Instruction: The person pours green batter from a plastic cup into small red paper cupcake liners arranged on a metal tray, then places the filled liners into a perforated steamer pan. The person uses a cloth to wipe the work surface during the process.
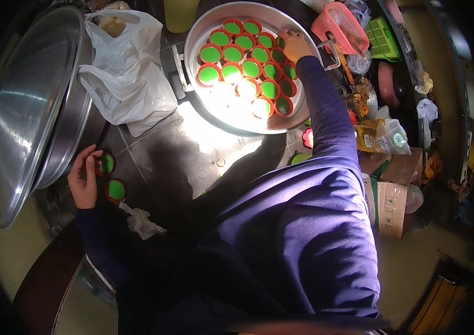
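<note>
A large round metal steamer pan [197, 25] holds several small red cups filled with something green. Over the pan's right side, my right hand [297, 45] reaches in, its fingertips at a red cup with green filling [281, 42] near the wall; whether they grip it cannot be told. My left hand [85, 176] is at the left, fingers apart, right beside another filled red cup [106, 164] on the dark tiled surface. A further filled red cup [116, 190] stands just below that one. Strong glare hides some cups at the pan's lower left.
Large metal lids or pans [32, 104] lean at the left beside a white plastic bag [136, 71]. A crumpled plastic bag [142, 222] lies near the front. At the right are a pink basket [341, 27], a yellow packet [377, 136] and a cardboard box [391, 205].
</note>
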Demonstrator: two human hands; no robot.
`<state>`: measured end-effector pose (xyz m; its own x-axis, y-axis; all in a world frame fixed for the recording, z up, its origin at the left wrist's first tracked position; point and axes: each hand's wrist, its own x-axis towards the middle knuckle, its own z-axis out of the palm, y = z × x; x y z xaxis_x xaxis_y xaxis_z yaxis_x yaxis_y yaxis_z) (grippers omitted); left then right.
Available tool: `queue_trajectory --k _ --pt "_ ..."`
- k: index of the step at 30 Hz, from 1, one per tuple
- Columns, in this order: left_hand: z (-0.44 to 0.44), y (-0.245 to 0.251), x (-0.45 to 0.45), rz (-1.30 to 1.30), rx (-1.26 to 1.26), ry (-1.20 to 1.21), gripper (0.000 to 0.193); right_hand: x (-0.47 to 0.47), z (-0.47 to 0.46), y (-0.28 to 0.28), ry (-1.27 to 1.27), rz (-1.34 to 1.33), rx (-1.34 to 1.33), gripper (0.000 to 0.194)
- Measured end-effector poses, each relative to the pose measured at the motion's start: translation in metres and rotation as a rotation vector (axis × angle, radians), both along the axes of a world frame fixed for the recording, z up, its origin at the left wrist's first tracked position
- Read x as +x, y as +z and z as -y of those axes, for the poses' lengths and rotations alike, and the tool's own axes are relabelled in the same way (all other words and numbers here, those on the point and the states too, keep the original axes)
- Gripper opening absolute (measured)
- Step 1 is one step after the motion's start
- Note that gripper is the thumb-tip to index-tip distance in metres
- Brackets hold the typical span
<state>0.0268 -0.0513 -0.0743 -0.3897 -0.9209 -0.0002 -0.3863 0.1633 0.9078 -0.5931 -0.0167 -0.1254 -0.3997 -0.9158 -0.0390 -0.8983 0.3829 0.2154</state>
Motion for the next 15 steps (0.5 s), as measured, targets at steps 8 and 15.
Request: queue_trajectory --k 8,15 --pt "0.000 -0.001 0.000 0.006 -0.004 0.009 0.026 0.018 0.005 0.008 -0.027 0.070 -0.079 0.044" --pt "0.000 -0.002 0.000 -0.006 0.005 0.002 0.026 0.021 0.017 0.008 -0.057 0.152 0.011 0.051"
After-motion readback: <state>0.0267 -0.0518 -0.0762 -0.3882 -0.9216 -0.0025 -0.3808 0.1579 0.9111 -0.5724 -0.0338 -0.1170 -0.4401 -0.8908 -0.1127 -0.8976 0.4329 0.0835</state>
